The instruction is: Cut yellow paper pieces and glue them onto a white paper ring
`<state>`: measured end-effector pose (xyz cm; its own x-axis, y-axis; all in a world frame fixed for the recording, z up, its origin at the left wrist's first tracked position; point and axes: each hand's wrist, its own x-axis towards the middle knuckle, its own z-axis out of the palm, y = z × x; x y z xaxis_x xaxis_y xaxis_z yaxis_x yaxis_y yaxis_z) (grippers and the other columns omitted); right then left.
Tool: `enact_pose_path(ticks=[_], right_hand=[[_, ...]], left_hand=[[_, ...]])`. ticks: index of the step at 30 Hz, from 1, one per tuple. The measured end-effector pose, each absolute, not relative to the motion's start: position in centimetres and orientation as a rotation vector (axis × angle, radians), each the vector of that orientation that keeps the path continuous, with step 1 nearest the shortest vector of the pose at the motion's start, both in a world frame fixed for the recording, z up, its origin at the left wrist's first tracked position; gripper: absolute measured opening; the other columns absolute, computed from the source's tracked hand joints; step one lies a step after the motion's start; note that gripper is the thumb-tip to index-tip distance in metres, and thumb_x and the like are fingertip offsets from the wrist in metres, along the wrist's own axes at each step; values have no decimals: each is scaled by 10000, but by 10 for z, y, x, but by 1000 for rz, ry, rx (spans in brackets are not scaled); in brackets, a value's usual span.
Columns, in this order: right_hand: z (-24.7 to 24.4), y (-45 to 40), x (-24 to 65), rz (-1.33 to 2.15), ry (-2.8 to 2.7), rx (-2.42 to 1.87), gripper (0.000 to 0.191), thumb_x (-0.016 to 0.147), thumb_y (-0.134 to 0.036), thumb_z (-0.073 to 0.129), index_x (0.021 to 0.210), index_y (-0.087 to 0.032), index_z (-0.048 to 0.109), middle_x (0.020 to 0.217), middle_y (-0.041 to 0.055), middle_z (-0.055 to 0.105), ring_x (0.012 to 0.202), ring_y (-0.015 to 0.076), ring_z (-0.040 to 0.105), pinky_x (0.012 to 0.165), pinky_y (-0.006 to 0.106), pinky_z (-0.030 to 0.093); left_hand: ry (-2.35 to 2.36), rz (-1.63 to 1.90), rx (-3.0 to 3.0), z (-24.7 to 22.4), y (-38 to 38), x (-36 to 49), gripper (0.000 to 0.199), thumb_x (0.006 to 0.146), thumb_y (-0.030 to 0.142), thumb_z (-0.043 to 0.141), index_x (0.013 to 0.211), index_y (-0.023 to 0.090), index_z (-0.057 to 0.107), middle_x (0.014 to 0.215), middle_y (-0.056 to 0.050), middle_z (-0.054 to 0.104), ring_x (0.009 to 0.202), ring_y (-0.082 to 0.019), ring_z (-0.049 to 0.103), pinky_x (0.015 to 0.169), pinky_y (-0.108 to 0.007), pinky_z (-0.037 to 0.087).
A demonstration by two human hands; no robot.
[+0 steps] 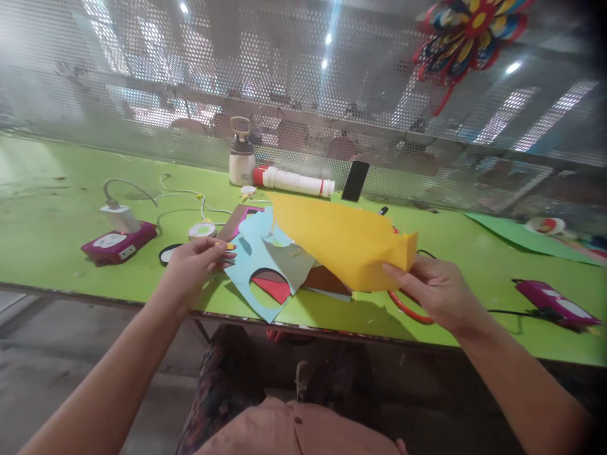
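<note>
My right hand (434,287) pinches the right end of a large yellow sheet (336,237), thumb in front, raised above the green table. My left hand (202,262) is at the left edge of a light blue paper (258,253) with a round hole cut in it. A small yellow piece (225,246) shows between its fingers, which are closed. Under the blue paper lie red paper (272,289) and brown paper (325,281). Part of a red-orange ring (410,309) shows below my right hand.
On the green table (199,183) stand a pump bottle (242,164) and a phone (355,181), beside a white roll (298,182). Purple power strips (118,243) lie left and right, with cables. A green sheet (526,237) lies at right; perforated panels rise behind.
</note>
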<state>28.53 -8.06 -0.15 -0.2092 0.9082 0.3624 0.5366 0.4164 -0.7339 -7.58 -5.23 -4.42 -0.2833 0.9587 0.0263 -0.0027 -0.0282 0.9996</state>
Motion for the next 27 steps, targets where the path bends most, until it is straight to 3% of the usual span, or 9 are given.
enact_pose_path(ticks=[3, 5, 7, 10, 13, 17, 19, 22, 27], right_hand=[[-6, -85, 285, 615, -1886, -1230, 319, 863, -422, 606, 1080, -221, 726, 1014, 44, 756, 948, 258, 707, 831, 372, 587], [-7, -86, 283, 628, -1897, -1231, 303, 856, -419, 615, 1058, -229, 736, 971, 36, 762, 925, 265, 713, 813, 362, 594], [-5, -89, 284, 628, -1900, -1235, 294, 858, -422, 612, 1061, -251, 737, 970, 28, 761, 915, 270, 715, 803, 364, 596], [2, -91, 291, 586, -1874, -1254, 297, 867, -434, 599, 1083, -274, 726, 1023, 30, 751, 942, 274, 706, 845, 389, 581], [6, -88, 298, 577, -1855, -1274, 311, 864, -446, 601, 1083, -262, 723, 1055, 45, 744, 994, 281, 691, 894, 403, 559], [4, -77, 292, 634, -1942, -1261, 358, 899, -425, 536, 1139, -207, 689, 1065, 71, 737, 979, 274, 689, 849, 398, 569], [4, -72, 281, 630, -2003, -1246, 349, 905, -388, 525, 1150, -196, 680, 1079, 71, 728, 975, 263, 680, 851, 392, 555], [5, -67, 261, 614, -2139, -1217, 319, 904, -340, 521, 1149, -209, 677, 1085, 65, 714, 943, 236, 665, 827, 355, 536], [5, -60, 242, 645, -2363, -1152, 340, 909, -275, 483, 1197, -220, 655, 1038, 52, 709, 885, 202, 639, 809, 319, 488]], left_hand=[[1434, 1514, 1306, -39, -74, -63, 179, 735, 326, 693, 818, 169, 678, 898, -64, 707, 880, -211, 638, 864, -361, 480], [1405, 1502, 1925, -37, -86, -55, 116, 826, 278, 597, 849, 184, 660, 1024, -77, 698, 994, -227, 612, 921, -388, 448], [1336, 1239, 2404, -38, -88, -52, 126, 860, 235, 534, 840, 197, 653, 1120, -76, 692, 1094, -255, 568, 991, -442, 388], [1300, 717, 2584, -45, -73, -54, 224, 891, 245, 451, 820, 178, 653, 1263, -128, 631, 1078, -283, 589, 944, -454, 422], [1299, 582, 2543, -49, -55, -58, 242, 869, 301, 476, 781, 182, 668, 1213, -137, 657, 1069, -298, 603, 904, -423, 450], [1324, 580, 2436, -36, -50, -63, 261, 885, 335, 456, 869, 205, 682, 903, -57, 740, 843, -218, 670, 745, -311, 501], [1319, 672, 2240, -30, -54, -68, 246, 873, 358, 492, 878, 196, 678, 875, -53, 740, 822, -214, 671, 728, -307, 506], [1156, 943, 1721, -30, -62, -78, 166, 798, 329, 620, 731, 178, 638, 886, -78, 741, 769, -207, 666, 657, -301, 520], [972, 1119, 1213, -44, -70, -89, 178, 754, 229, 656, 634, 175, 537, 756, -35, 711, 551, -111, 585, 406, -181, 373]])
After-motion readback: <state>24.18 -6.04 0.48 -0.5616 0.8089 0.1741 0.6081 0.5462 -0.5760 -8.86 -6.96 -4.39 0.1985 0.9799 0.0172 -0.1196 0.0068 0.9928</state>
